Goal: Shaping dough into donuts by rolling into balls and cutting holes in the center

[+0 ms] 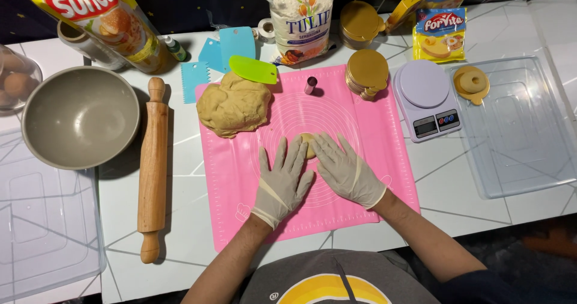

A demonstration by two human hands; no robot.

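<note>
Pink silicone mat (240, 172), centre of the white table (469, 184). On it: left hand (282, 181) and right hand (345, 169), both in pale gloves, laid flat with fingers spread and released, grasping nothing; between their fingertips a small piece of dough (308, 145), touched on both sides and partly hidden by the fingers. Judged step: shaping the piece under the palms; it should go best with light, even pressure from both hands, keeping the piece centred on the mat's printed rings and the fingers flat, not curled. Far left on the mat: large dough mound (234, 104), well apart from the hands. Far edge: green scraper (253, 69), small metal cutter (310, 85), stack of gold round discs (367, 72). Left of the mat: wooden rolling pin (152, 172), grey bowl (80, 116). Right of the mat: kitchen scale (425, 100), clear plastic tray (517, 130) holding one ring-shaped dough piece (471, 83) on a gold disc. Far side: flour bag (300, 18).
</note>
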